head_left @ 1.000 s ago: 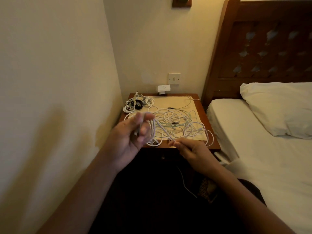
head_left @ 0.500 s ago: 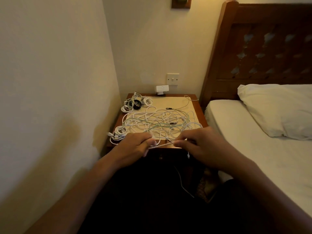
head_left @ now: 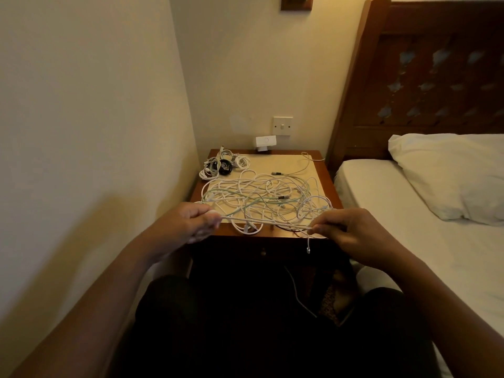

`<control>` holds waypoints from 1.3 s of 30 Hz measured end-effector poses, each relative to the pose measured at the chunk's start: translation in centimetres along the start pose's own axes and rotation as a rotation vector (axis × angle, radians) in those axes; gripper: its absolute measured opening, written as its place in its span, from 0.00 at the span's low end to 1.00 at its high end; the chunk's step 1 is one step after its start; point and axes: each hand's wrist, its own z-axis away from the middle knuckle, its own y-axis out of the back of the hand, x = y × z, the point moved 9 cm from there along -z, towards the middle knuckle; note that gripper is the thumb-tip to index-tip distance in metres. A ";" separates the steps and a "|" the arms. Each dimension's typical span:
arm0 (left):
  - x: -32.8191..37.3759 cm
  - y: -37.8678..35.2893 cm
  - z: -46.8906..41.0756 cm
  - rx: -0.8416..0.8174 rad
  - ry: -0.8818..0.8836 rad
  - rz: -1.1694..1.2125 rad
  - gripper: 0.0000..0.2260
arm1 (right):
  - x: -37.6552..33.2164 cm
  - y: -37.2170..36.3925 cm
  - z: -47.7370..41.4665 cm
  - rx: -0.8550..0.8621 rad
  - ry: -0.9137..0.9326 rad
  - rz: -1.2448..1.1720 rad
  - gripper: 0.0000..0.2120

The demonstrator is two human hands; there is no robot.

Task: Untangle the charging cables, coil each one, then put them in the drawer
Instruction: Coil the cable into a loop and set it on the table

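Observation:
A tangle of white and pale green charging cables lies spread over the wooden bedside table. My left hand grips one end of a white cable that stretches across the table's front edge. My right hand pinches the other part of it, and the plug end dangles below my fingers. A bundle of coiled cables, white and black, sits at the table's back left corner. The drawer front with a small knob is in shadow under the tabletop.
A wall runs close along the left. A bed with a white pillow and a dark wooden headboard stands on the right. A white charger and a wall switch are behind the table. A thin cable hangs down in front.
My hands have moved apart, pulling the white cable taut between them along the table's front edge. One second ago my left hand was raised with loops of cable round its fingers.

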 end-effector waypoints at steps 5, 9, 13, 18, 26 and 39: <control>-0.6 -1.8 -2.3 0.016 0.012 -0.654 0.13 | -4.7 -0.7 1.2 -0.173 0.124 -0.199 0.11; -0.9 -3.2 -1.9 -0.072 0.063 -0.613 0.14 | -3.2 1.2 0.4 0.037 0.082 -0.351 0.11; -0.7 -3.6 0.3 -0.136 0.090 -0.062 0.16 | 1.5 0.8 0.1 0.008 -0.120 -0.030 0.08; 2.1 -6.8 1.2 -0.216 0.014 0.306 0.14 | -2.3 -2.2 -0.1 -0.124 -0.034 0.261 0.15; 2.1 -10.7 0.4 -0.300 0.071 0.756 0.11 | -7.4 -5.0 -0.4 -0.040 0.089 -0.167 0.09; 1.9 -7.4 0.1 0.104 0.033 0.623 0.12 | -4.9 -4.8 -0.5 0.067 0.055 -0.077 0.12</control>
